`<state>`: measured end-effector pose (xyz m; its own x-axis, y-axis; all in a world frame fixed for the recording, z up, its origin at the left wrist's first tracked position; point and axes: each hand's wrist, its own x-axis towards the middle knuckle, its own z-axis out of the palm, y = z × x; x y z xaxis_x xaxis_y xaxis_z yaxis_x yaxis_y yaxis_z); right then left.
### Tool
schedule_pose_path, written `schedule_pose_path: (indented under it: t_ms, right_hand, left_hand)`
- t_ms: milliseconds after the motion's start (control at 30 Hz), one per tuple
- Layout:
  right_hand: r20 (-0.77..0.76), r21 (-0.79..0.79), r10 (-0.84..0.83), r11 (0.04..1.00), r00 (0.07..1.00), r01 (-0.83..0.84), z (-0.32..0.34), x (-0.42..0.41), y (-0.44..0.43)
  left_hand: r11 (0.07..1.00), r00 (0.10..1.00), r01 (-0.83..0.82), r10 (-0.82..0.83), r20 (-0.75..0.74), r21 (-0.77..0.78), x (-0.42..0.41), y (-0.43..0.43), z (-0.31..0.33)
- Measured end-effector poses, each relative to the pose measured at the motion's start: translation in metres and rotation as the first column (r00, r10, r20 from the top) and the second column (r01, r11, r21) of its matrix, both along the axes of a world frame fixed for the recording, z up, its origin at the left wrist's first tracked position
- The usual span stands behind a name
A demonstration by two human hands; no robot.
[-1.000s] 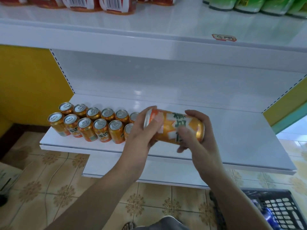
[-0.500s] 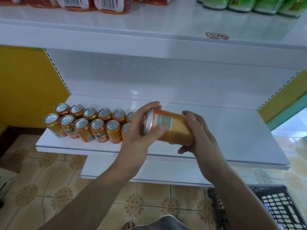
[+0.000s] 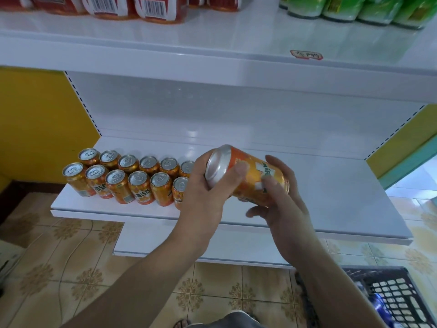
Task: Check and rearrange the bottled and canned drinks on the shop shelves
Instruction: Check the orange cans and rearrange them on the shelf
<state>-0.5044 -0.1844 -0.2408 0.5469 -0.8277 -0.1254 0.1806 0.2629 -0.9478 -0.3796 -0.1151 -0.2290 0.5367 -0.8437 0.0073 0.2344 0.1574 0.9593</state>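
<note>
Left hand (image 3: 203, 192) and right hand (image 3: 281, 204) grip tilted orange aluminium drink can (image 3: 248, 174); suggest righting it, label forward, beside shelved orange cans (image 3: 139, 185).

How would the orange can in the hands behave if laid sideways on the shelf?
Being round, the orange can would likely roll on the glossy shelf. Its smooth metal wall may slip in a loose grip.

Site: small shop. White gondola shelving (image 3: 331, 185); identical orange cans (image 3: 139, 185) in two rows left of the grip; barcoded red packs (image 3: 151, 8) and green bottles (image 3: 354, 8) above it; price tag (image 3: 306, 54) on upper shelf edge (text unreadable); black basket (image 3: 390, 292) below right.
</note>
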Motion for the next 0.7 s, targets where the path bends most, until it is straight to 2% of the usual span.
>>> schedule_pose_path:
  t_ms: [100, 200, 300, 433, 700]
  right_hand:
    - [-0.031, 0.119, -0.043, 0.992, 0.999, 0.046, 0.003, 0.002, -0.002]
    - [-0.068, 0.212, 0.071, 0.976, 0.995, -0.055, 0.007, 0.001, -0.005]
    - [0.015, 0.252, 0.098, 0.963, 0.995, -0.099, 0.002, 0.000, -0.004]
    - [0.180, 0.200, -0.005, 0.979, 0.984, -0.032, -0.012, 0.002, 0.002]
    - [0.187, 0.187, -0.093, 0.981, 0.978, 0.057, -0.017, 0.005, 0.002]
  left_hand:
    - [0.992, 0.985, 0.120, -0.113, 0.131, -0.050, 0.005, 0.002, -0.004]
    - [0.958, 0.959, 0.254, -0.231, 0.164, -0.134, 0.008, 0.005, -0.006]
    - [0.976, 0.975, 0.177, -0.156, 0.157, -0.130, 0.000, 0.002, -0.003]
    - [0.996, 0.991, -0.033, 0.043, 0.128, -0.081, -0.008, -0.005, 0.001]
    - [0.991, 0.995, 0.077, -0.069, 0.073, -0.109, -0.005, -0.005, 0.008]
